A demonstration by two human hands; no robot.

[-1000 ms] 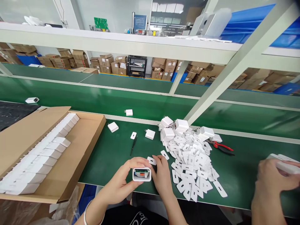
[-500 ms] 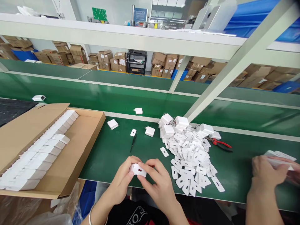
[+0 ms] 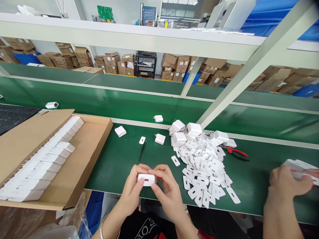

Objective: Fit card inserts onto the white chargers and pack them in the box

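Between my two hands, near the table's front edge, is a white charger (image 3: 146, 180), its slotted face with a red port turned toward me. My left hand (image 3: 133, 186) grips its left end, and my right hand (image 3: 165, 189) has thumb and fingers on its right end. Beyond them lie dark tweezers (image 3: 142, 151), a small white cover plate (image 3: 142, 140) and white chargers (image 3: 159, 139), (image 3: 120, 131). A heap of slotted white plates (image 3: 203, 169) with several chargers on it spreads to the right of my hands.
An open cardboard box (image 3: 99, 156) with rows of chargers stands left. Red-handled pliers (image 3: 236, 152) lie right of the heap. Another person's hands (image 3: 286, 182) hold white parts at far right. Chargers (image 3: 158, 118), (image 3: 52, 105) rest on the green strip behind the white rail, below a slanted post (image 3: 231, 76).
The charger in my hands has turned so its port face now looks straight at me. Two chargers on the green strip behind have shifted right. The other person's hands moved slightly.
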